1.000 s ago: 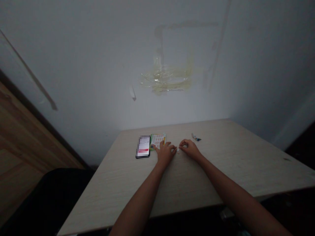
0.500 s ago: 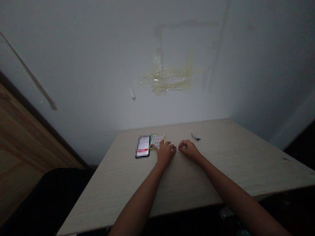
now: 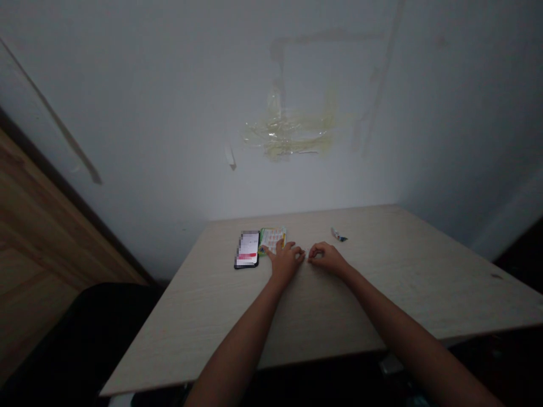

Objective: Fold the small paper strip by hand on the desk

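Over the middle of the table, my left hand [image 3: 285, 264] pinches thumb and forefinger together at its right side. Its other fingers fan out to the left across the near edge of a colourful printed card [image 3: 272, 239]. My right hand [image 3: 327, 257] faces it a short gap away, fingers curled into a pinch. Whatever sits between the fingertips is too small and dark to make out. Left of the card, almost against it, lies a phone [image 3: 246, 250] with a lit, partly blurred screen.
A small crumpled wrapper-like scrap [image 3: 339, 234] lies beyond my right hand. The pale wooden table [image 3: 203, 316] meets a wall [image 3: 169, 113] with old clear tape on it. At the left are a dark rounded shape [image 3: 97, 333] and wooden panelling [image 3: 38, 237].
The camera view has shifted slightly. Both hands stay pinched in nearly the same place, with only slight finger movement.
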`<state>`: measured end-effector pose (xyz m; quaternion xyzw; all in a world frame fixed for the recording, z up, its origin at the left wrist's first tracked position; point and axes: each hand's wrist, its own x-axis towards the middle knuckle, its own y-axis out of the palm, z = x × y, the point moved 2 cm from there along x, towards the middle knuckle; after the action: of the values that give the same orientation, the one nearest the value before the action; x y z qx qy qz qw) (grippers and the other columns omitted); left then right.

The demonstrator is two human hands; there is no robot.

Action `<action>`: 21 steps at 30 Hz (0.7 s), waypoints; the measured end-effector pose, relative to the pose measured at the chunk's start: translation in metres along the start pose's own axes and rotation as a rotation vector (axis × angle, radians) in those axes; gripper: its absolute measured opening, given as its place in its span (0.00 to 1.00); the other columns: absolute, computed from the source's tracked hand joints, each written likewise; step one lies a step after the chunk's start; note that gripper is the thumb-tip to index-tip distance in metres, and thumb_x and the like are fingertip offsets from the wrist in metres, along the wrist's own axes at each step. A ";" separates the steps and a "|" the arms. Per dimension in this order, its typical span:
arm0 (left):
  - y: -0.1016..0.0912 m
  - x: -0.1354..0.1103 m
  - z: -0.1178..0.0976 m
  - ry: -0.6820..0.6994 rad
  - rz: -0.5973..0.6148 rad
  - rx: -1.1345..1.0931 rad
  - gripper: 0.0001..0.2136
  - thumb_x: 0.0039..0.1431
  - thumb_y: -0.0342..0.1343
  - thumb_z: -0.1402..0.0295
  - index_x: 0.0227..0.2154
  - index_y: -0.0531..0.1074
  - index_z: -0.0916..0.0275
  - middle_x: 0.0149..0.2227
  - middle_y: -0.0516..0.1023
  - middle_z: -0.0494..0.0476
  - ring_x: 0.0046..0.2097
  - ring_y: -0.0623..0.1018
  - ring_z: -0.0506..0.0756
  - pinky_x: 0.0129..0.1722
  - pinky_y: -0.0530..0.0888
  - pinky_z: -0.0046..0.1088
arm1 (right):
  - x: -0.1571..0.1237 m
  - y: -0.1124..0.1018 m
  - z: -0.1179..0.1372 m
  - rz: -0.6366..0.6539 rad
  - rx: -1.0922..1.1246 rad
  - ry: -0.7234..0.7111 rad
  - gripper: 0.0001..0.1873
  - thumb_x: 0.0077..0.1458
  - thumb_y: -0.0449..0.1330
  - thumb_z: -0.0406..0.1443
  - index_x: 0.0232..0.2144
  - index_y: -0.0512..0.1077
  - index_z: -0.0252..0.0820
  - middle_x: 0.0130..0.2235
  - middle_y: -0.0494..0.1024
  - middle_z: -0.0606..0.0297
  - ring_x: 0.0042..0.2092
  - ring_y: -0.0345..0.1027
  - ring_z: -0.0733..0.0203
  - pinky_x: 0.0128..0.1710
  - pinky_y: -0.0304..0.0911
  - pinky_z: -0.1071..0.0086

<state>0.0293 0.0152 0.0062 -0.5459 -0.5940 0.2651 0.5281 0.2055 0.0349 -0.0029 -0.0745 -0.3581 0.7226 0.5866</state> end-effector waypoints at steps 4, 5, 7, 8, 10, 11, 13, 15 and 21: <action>0.000 0.001 -0.001 -0.003 0.021 -0.010 0.10 0.61 0.53 0.55 0.39 0.78 0.45 0.56 0.73 0.49 0.65 0.55 0.68 0.55 0.31 0.76 | 0.001 -0.001 -0.001 -0.018 0.052 -0.024 0.06 0.44 0.65 0.37 0.27 0.75 0.41 0.31 0.78 0.64 0.39 0.70 0.58 0.44 0.63 0.65; -0.001 0.001 -0.001 -0.002 0.022 -0.013 0.10 0.61 0.53 0.55 0.39 0.78 0.46 0.56 0.73 0.50 0.65 0.55 0.68 0.55 0.31 0.75 | 0.002 -0.001 -0.002 -0.040 0.063 -0.029 0.06 0.45 0.65 0.38 0.27 0.75 0.41 0.31 0.78 0.64 0.38 0.70 0.58 0.44 0.63 0.65; -0.001 0.001 -0.001 -0.001 0.012 -0.016 0.10 0.61 0.53 0.55 0.39 0.78 0.46 0.56 0.73 0.50 0.64 0.56 0.68 0.55 0.31 0.76 | 0.003 -0.002 -0.005 -0.090 0.070 -0.027 0.07 0.46 0.64 0.38 0.28 0.75 0.40 0.32 0.78 0.63 0.38 0.70 0.58 0.44 0.63 0.64; -0.001 0.001 -0.001 0.000 0.003 -0.016 0.10 0.61 0.53 0.55 0.39 0.78 0.46 0.55 0.73 0.50 0.64 0.56 0.68 0.55 0.31 0.76 | 0.003 -0.003 -0.006 -0.110 0.061 -0.023 0.07 0.46 0.64 0.38 0.29 0.75 0.40 0.32 0.78 0.63 0.38 0.70 0.58 0.44 0.62 0.64; 0.000 0.001 -0.001 0.009 -0.013 -0.016 0.09 0.61 0.53 0.55 0.39 0.78 0.46 0.55 0.74 0.49 0.64 0.57 0.68 0.54 0.31 0.76 | 0.003 -0.003 -0.006 -0.124 0.019 -0.019 0.06 0.47 0.63 0.37 0.29 0.75 0.41 0.32 0.78 0.63 0.39 0.70 0.57 0.45 0.62 0.64; 0.000 0.001 -0.001 0.013 -0.018 -0.018 0.09 0.61 0.53 0.55 0.39 0.78 0.46 0.54 0.74 0.49 0.64 0.57 0.68 0.55 0.30 0.76 | 0.003 -0.003 -0.005 -0.122 -0.008 -0.021 0.06 0.47 0.63 0.37 0.29 0.75 0.41 0.32 0.78 0.63 0.39 0.70 0.57 0.45 0.61 0.64; 0.001 0.001 -0.001 0.018 -0.023 -0.022 0.09 0.61 0.54 0.56 0.39 0.78 0.46 0.54 0.74 0.49 0.63 0.58 0.67 0.55 0.29 0.75 | 0.002 -0.004 -0.003 -0.117 -0.050 -0.027 0.05 0.47 0.63 0.36 0.29 0.75 0.41 0.32 0.78 0.63 0.40 0.69 0.56 0.44 0.60 0.64; 0.002 0.001 0.000 0.023 -0.028 -0.024 0.09 0.61 0.55 0.56 0.38 0.78 0.46 0.54 0.74 0.50 0.63 0.58 0.67 0.55 0.29 0.75 | 0.002 -0.004 -0.002 -0.114 -0.071 -0.036 0.04 0.47 0.63 0.35 0.29 0.76 0.41 0.32 0.78 0.63 0.40 0.69 0.56 0.44 0.60 0.64; 0.003 0.001 0.001 0.042 -0.039 -0.023 0.08 0.61 0.55 0.56 0.38 0.77 0.47 0.53 0.75 0.50 0.64 0.57 0.67 0.55 0.29 0.76 | 0.002 -0.003 -0.002 -0.114 -0.055 -0.054 0.05 0.48 0.62 0.36 0.30 0.75 0.41 0.33 0.79 0.63 0.40 0.69 0.57 0.44 0.60 0.64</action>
<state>0.0296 0.0169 0.0031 -0.5456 -0.5964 0.2363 0.5392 0.2080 0.0378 -0.0020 -0.0506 -0.3970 0.6797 0.6147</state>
